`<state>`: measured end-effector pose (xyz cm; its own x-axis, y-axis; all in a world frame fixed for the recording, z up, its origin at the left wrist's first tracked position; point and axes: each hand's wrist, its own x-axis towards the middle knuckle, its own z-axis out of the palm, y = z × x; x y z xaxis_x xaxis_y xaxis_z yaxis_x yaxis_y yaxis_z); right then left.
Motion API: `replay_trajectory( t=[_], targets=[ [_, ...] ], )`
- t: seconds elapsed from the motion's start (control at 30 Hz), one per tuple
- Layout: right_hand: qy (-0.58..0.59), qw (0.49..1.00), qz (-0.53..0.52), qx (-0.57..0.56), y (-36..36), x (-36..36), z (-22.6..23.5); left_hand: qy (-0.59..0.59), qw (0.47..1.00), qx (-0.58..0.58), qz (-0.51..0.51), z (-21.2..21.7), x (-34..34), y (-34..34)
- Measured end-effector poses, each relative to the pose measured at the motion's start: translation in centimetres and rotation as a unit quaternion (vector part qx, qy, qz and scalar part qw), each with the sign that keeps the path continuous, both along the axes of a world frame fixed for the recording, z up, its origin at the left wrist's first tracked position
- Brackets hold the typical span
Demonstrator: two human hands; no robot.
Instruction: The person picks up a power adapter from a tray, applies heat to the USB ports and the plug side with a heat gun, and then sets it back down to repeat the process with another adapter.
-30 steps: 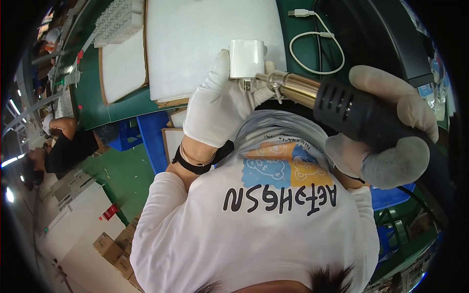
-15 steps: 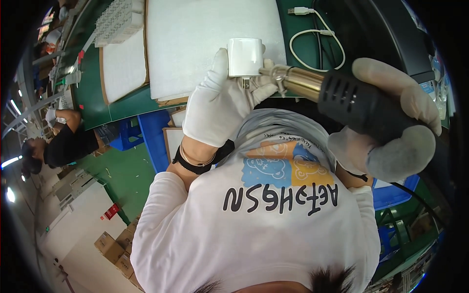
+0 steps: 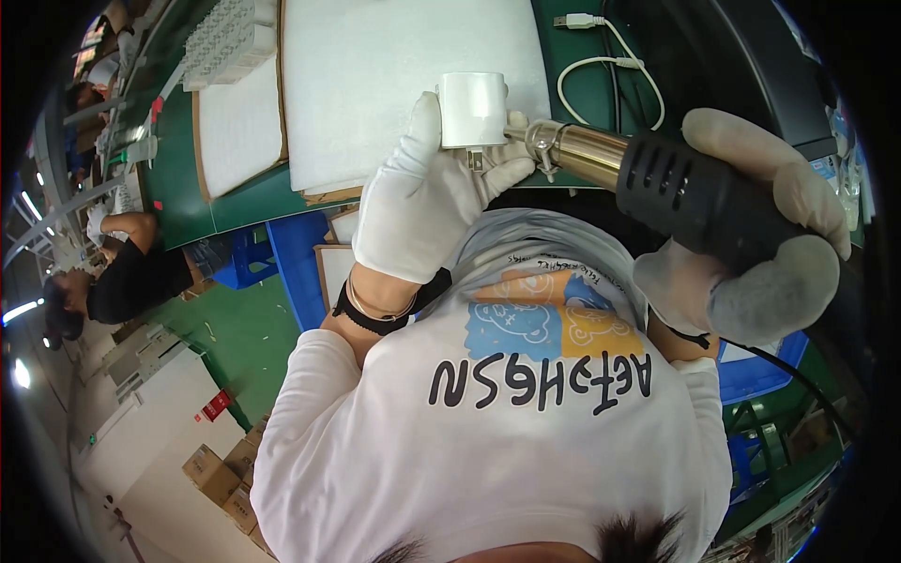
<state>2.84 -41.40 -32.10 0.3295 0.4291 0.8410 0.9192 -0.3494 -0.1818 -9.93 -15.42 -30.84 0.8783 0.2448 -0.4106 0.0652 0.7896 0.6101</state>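
Note:
In my gloved left hand point(image 3: 408, 206) I grip a glossy white plug-in power adapter point(image 3: 472, 111) between thumb and fingers, its metal prongs pointing toward me. My right hand point(image 3: 774, 286), gloved with grey fingertips, is wrapped round a black hot air gun point(image 3: 690, 192). The gun's brass-coloured barrel ends in a thin nozzle point(image 3: 516, 134) with a clamp behind it. That nozzle tip is right at the adapter's lower right edge; whether they touch I cannot tell. Some left fingers are hidden behind the adapter.
Beyond my hands a white foam sheet point(image 3: 375, 94) lies on the green table point(image 3: 225, 214). A white USB cable point(image 3: 563, 77) curls at the far right, beside a black case point(image 3: 723, 61). Several small white pieces point(image 3: 225, 47) stand far left. A person point(image 3: 131, 277) sits at left.
The hot air gun and my right hand have shifted very slightly to the right. My left hand keeps the adapter in nearly the same place.

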Motion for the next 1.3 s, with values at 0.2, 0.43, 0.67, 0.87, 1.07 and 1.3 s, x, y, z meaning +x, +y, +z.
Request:
replay_trajectory(
  t=[0.2,0.43,0.67,0.87,1.07,1.3],
  targets=[
    [-0.006,1.000,-0.002,-0.006,0.8,0.4,0.3,-0.001,1.000,-0.012,0.010,0.0,0.1,0.0],
    [-0.014,1.000,-0.001,-0.014,3.1,-0.6,0.0,-0.005,1.000,0.023,0.002,0.1,0.1,0.2],
    [-0.024,0.999,-0.005,-0.021,1.4,0.4,0.4,-0.007,1.000,0.007,0.012,-0.1,0.2,-0.1],
    [-0.034,0.999,-0.004,-0.027,0.0,0.1,0.8,-0.016,1.000,0.011,-0.008,-0.5,0.0,0.5],
    [-0.048,0.998,-0.005,-0.028,3.3,0.1,0.4,-0.026,0.998,-0.052,-0.010,-0.7,-0.1,1.0],
    [-0.080,0.997,0.013,-0.013,4.1,0.5,1.3,0.005,0.815,0.577,0.051,-0.1,-0.4,2.4]
  ],
)
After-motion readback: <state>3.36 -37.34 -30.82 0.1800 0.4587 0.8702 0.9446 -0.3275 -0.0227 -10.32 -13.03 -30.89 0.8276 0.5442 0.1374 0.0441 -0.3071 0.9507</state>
